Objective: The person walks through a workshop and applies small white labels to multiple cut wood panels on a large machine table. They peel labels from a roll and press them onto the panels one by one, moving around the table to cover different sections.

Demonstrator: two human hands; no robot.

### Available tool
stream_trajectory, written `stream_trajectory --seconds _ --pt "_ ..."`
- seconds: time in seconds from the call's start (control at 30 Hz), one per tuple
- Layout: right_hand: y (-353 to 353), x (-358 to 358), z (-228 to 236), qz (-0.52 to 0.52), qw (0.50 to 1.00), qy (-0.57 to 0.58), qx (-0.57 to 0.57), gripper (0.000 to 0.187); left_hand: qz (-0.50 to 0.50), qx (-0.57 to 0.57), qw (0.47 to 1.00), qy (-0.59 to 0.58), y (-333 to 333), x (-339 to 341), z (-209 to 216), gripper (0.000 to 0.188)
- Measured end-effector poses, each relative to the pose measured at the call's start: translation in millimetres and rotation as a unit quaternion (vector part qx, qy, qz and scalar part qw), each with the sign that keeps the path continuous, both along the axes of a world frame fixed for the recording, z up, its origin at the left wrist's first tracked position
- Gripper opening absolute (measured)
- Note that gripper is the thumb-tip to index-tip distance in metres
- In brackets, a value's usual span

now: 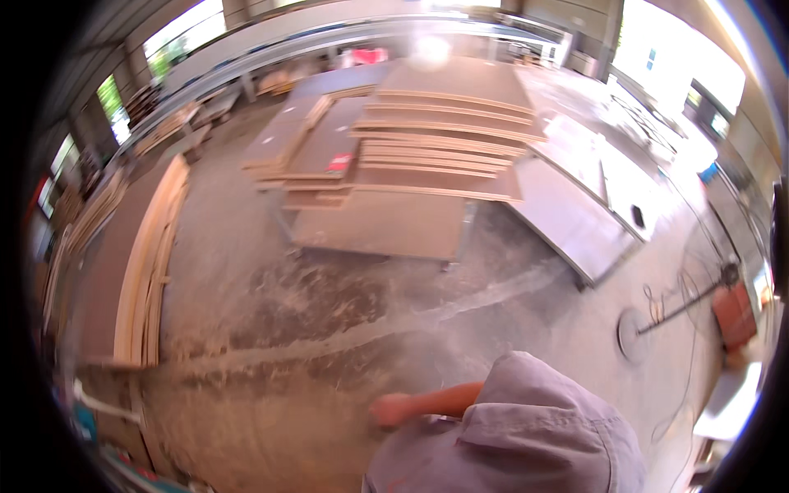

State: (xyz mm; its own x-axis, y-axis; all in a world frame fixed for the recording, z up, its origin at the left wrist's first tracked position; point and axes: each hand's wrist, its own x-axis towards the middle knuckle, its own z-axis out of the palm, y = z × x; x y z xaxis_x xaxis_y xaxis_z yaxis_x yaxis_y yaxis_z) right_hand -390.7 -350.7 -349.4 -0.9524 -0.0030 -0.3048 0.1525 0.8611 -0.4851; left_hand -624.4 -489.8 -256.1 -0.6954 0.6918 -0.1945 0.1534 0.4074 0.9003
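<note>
A bright hall closes round the scene, its windows washed out by glare and its outer parts cut off by the dark lens rim. Its grey-brown floor is stained and crossed by a pale streak. Beyond the right hand, mid-floor, brown boards lie in uneven stacks, overhanging so that what carries them is mostly hidden. More boards stand on edge at left; a pale worktop sits right of the stacks. A grey sleeve is cropped below. The right hand is over the floor, well apart from the boards; blur leaves its fingers' opening and any hold impossible to tell. The left hand is out of view. A small dark object rests on the worktop.
</note>
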Motion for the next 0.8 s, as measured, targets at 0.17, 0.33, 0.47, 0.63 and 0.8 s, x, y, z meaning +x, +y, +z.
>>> stream_trajectory --seconds 0.17,0.33,0.47,0.63,0.8 --pt "39 49 117 -0.373 0.902 0.022 -0.216 0.046 -0.080 0.035 0.994 -0.072 78 8 -2 0.042" --pt "32 108 127 -0.566 0.742 0.130 -0.335 0.052 -0.236 0.144 0.939 -0.206 123 44 23 0.041" --pt "31 158 212 -0.597 0.544 0.275 -0.522 0.058 -0.442 0.210 0.849 -0.201 198 172 147 0.054" --pt "24 244 264 -0.575 0.451 0.498 -0.466 0.050 -0.661 0.264 0.696 -0.094 252 292 197 0.043" --pt "35 341 271 -0.603 0.410 0.581 -0.361 0.046 -0.733 0.219 0.639 -0.079 285 411 192 0.040"
